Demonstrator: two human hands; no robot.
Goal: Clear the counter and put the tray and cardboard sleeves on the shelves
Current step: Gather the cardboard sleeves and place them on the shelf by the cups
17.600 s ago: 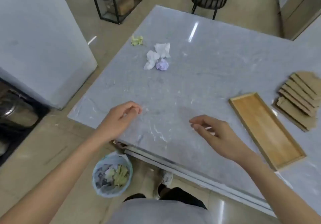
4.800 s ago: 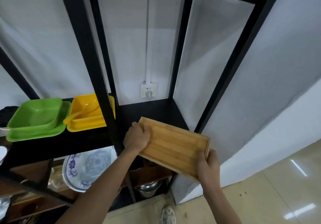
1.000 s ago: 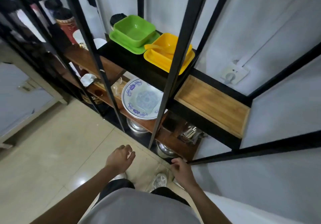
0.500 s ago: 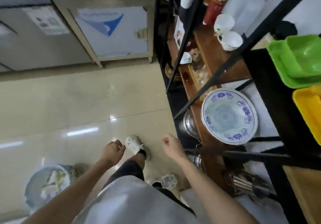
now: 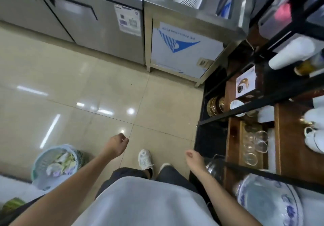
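Below, both hands hang empty over the tiled floor (image 5: 108, 92): the left hand (image 5: 116, 144) loosely curled, the right hand (image 5: 194, 158) half closed beside the black shelving (image 5: 259, 106). Neither the tray nor the cardboard sleeves appear in view. One wastebasket (image 5: 52, 166) of crumpled paper stands at left. Several clear glasses (image 5: 254, 145) lie on a wooden shelf, and one blue-patterned plate (image 5: 268, 203) sits lower right, partly cut off. One steel cabinet (image 5: 180, 50) bears a blue logo; its inverted lettering is too blurred to read.
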